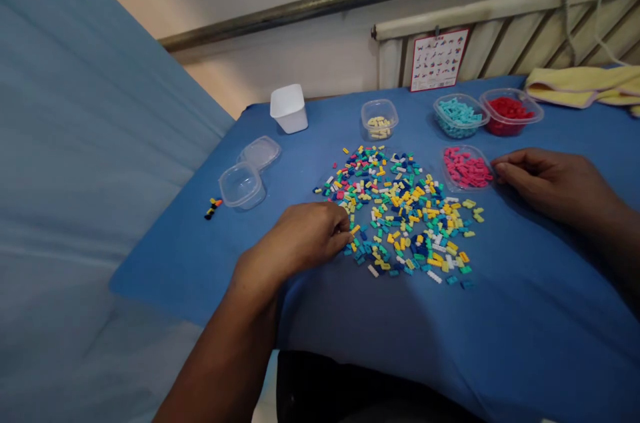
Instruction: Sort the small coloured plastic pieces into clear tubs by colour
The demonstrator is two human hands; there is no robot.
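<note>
Multicoloured small toy building bricks (400, 203) lie spread in a loose pile on the blue table cover. At the pile's left edge is my left hand (317, 229), its fingers curled in and closed; whatever they hold is hidden. My right hand (547, 183) rests to the right of the pile, with thumb and forefinger pinched at the right rim of a clear plastic container (444, 173). Pink bricks (467, 168) fill that container. Behind it stand a container of turquoise bricks (459, 113) and another of red bricks (510, 109). A further tub holds a few cream bricks (380, 126).
Left of the pile are an empty clear container (243, 186), a clear lid (260, 151) and a small black-and-orange brick figure (213, 208). A white tub (290, 109) stands at the back. A picture card (439, 59) leans by the radiator, and a yellow cloth (585, 86) lies back right.
</note>
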